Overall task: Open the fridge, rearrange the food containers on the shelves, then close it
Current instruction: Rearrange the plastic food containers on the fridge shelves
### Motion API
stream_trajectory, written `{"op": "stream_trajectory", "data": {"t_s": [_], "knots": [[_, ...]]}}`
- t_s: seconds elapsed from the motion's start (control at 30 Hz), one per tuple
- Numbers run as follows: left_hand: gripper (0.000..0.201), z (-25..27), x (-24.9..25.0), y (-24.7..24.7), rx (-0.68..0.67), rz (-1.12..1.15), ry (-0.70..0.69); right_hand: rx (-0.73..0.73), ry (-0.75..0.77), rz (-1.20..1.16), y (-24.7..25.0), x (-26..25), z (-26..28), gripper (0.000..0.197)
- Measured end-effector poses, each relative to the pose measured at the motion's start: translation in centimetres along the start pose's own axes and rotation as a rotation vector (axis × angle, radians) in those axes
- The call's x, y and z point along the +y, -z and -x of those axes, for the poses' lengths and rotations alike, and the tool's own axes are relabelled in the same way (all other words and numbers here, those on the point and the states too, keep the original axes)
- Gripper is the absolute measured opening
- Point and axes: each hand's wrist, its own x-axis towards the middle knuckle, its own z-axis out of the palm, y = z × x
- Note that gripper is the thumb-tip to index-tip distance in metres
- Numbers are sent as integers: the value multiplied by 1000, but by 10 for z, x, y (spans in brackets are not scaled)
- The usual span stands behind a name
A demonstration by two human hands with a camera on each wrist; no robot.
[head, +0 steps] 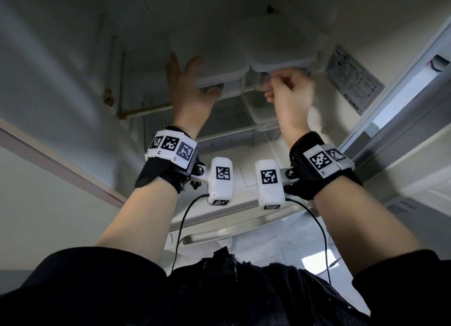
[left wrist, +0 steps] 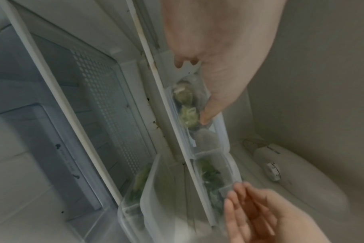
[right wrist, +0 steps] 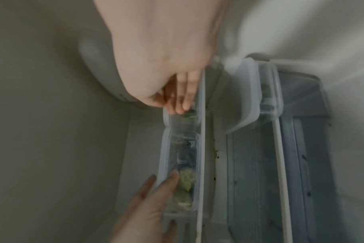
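Two clear food containers with white lids stand side by side on the upper fridge shelf. The left container (head: pixel 207 54) (left wrist: pixel 189 115) (right wrist: pixel 185 182) holds pale green food. My left hand (head: pixel 195 79) (left wrist: pixel 218 57) grips its front left corner, fingers up its side and thumb (left wrist: pixel 208 113) on the front wall. The right container (head: pixel 273 42) (left wrist: pixel 212 177) (right wrist: pixel 183 128) holds dark greens. My right hand (head: pixel 280 84) (right wrist: pixel 177 92), blurred, pinches its front rim with curled fingers (right wrist: pixel 184 103). A third container (head: pixel 261 108) (left wrist: pixel 139 197) sits on the shelf below.
The fridge is open, its right door (head: pixel 395 101) swung out beside my right arm. A printed label (head: pixel 353 81) is stuck on the right inner wall. A perforated back panel (left wrist: pixel 106 102) shows behind the lower shelves. A light housing (left wrist: pixel 268 164) sits on the ceiling above.
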Motion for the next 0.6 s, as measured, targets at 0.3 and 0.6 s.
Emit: {"op": "stream_trajectory", "data": {"t_s": [0.3, 0.6], "knots": [[39, -1, 21, -2, -45, -204, -133, -177, 364, 763, 11, 3, -34, 44], [21, -10, 24, -5, 6, -134, -81, -150, 405, 621, 7, 7, -55, 34]]}}
